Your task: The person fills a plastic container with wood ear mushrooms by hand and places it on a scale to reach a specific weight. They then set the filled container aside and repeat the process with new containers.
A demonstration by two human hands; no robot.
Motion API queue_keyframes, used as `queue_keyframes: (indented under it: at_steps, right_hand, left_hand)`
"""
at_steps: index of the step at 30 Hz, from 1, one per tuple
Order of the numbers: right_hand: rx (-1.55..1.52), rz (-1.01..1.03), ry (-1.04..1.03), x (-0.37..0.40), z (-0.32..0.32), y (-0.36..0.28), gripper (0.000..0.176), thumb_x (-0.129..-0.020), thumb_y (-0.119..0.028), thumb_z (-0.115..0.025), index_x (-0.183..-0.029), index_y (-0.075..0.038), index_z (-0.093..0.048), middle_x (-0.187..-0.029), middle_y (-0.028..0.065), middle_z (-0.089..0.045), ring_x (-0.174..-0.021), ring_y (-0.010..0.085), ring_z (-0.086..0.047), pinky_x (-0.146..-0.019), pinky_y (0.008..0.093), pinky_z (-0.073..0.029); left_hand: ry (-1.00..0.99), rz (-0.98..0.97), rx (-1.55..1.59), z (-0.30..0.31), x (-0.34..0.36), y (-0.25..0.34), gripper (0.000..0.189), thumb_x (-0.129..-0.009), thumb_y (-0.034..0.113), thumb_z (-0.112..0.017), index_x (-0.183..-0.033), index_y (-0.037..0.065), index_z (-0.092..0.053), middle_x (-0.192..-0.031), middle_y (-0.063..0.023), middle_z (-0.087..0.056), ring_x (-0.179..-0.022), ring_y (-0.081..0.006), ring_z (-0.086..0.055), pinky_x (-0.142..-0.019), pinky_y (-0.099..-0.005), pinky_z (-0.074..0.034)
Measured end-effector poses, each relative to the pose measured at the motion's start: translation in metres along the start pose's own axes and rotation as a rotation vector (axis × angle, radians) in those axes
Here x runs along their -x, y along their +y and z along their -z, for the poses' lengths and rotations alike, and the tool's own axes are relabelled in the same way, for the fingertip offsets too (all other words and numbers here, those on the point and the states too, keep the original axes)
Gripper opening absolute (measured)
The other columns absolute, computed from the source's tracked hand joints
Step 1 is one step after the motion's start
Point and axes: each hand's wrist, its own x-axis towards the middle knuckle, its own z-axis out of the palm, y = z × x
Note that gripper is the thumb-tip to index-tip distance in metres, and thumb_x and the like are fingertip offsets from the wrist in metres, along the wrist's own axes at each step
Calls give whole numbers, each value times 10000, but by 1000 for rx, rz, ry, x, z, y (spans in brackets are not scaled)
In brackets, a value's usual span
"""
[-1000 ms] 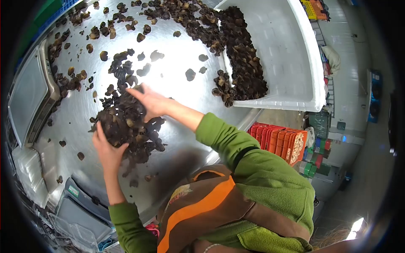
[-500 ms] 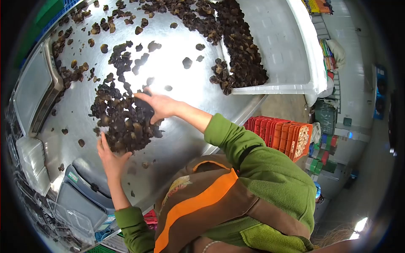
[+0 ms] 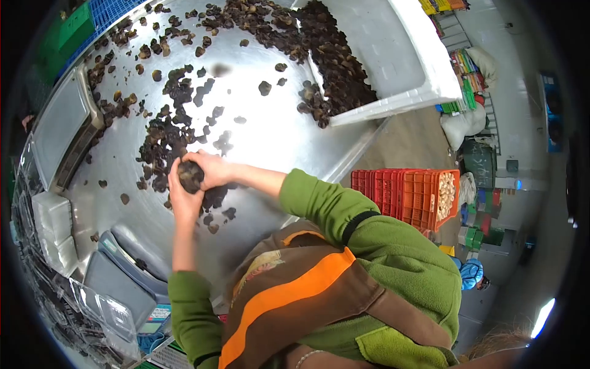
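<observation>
Item: one bunch of dark, ruffled pieces (image 3: pixel 191 177), located between two bare hands, over the counter (image 3: pixel 279 138). We record the left hand (image 3: pixel 184 195) cupped round its left side and the right hand (image 3: pixel 213 169) curled against its right; the grip of each is clasped on the bunch.

Loose dark pieces (image 3: pixel 161 140): a thick patch just beyond the hands, a few near the wrists, stragglers scattered over the bare metal.

White box (image 3: pixel 393 103): open, at the upper right, its corner projecting past the counter's edge. We note a dark heap (image 3: pixel 344 71) along its left side, with more pieces outside that wall.

Scale (image 3: pixel 67 132), pale-topped: on the left; a few dark pieces beside it.

Clear containers (image 3: pixel 56 230): stacked, below that scale.

Grey scale (image 3: pixel 120 289): lower left, a clear lid (image 3: pixel 106 310) just beside it.

Red crates (image 3: pixel 381 190): on the floor, right of the counter; adjoining, an orange crate (image 3: pixel 424 200) with pale contents.

Wearer: green sleeves (image 3: pixel 322 200), brown apron (image 3: pixel 307 270), orange stripe.
</observation>
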Motion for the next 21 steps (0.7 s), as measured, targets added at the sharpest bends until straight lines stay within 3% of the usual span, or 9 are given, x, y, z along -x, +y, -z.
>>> queue_keyframes:
  at_steps: [4,7,9,10,12,15,16,18,21]
  right_hand:
    - [-72,-34,40,18,-8,-16,790,-590,-130,-760,-1310,-86,-437,-1205,214,-479,-1130,372,-491,-986,398,-418]
    - [2,261,172,18,-31,-29,687,-617,-152,-761,-1238,-24,-496,-1181,166,-581,-1100,282,-568,-974,373,-444]
    - [-57,205,77,28,-30,-106,687,-646,-122,-769,-1262,-20,-483,-1192,151,-582,-1137,243,-563,-987,355,-440]
    - [-6,230,64,20,-45,-102,712,-641,-90,-772,-1281,-24,-468,-1204,149,-573,-1150,237,-554,-990,348,-434]
    - [1,190,2,29,-64,-163,719,-651,-72,-783,-1288,-34,-453,-1187,130,-569,-1131,225,-555,-982,329,-432]
    - [-69,291,-106,17,-114,-232,721,-691,-30,-765,-1321,-35,-414,-1198,131,-544,-1136,212,-543,-977,324,-435]
    - [-58,399,-100,11,-137,-244,729,-704,-47,-769,-1331,-35,-398,-1244,131,-515,-1147,217,-535,-980,331,-435]
    - [-169,539,-169,-3,-181,-276,774,-625,-148,-804,-1299,-58,-434,-1177,199,-504,-1129,342,-499,-981,398,-416]
    - [-91,681,-254,-19,-245,-321,816,-593,-172,-799,-1313,-68,-430,-1185,207,-506,-1128,376,-479,-994,407,-399]
  left_hand:
    - [-74,-34,83,13,6,-7,846,-601,-53,-760,-1361,77,-412,-1283,-155,-503,-1179,-316,-513,-993,-386,-435]
    - [-98,-25,259,43,29,4,794,-597,-70,-694,-1335,76,-439,-1325,-140,-494,-1185,-272,-521,-1013,-358,-416]
    - [-8,-129,210,81,48,7,769,-607,-77,-647,-1330,77,-433,-1298,-168,-499,-1199,-312,-512,-1017,-361,-410]
    - [73,-156,154,103,59,12,760,-631,-80,-636,-1339,95,-423,-1237,-177,-513,-1160,-347,-522,-992,-380,-428]
    - [134,-147,131,157,90,30,730,-673,-73,-641,-1342,115,-416,-1124,-168,-534,-1070,-374,-545,-915,-406,-457]
    - [264,-99,-4,231,131,27,722,-682,-73,-644,-1340,119,-419,-1128,-168,-543,-1054,-373,-560,-897,-406,-468]
    - [327,-113,-12,256,147,29,722,-682,-74,-645,-1342,119,-423,-1153,-166,-542,-1067,-367,-559,-905,-404,-470]
    - [409,-87,-76,304,181,32,731,-679,-77,-645,-1348,118,-422,-1177,-167,-538,-1083,-373,-553,-921,-404,-467]
    - [493,20,-149,356,230,6,785,-632,-42,-718,-1347,85,-420,-1216,-170,-541,-1124,-355,-550,-941,-400,-458]
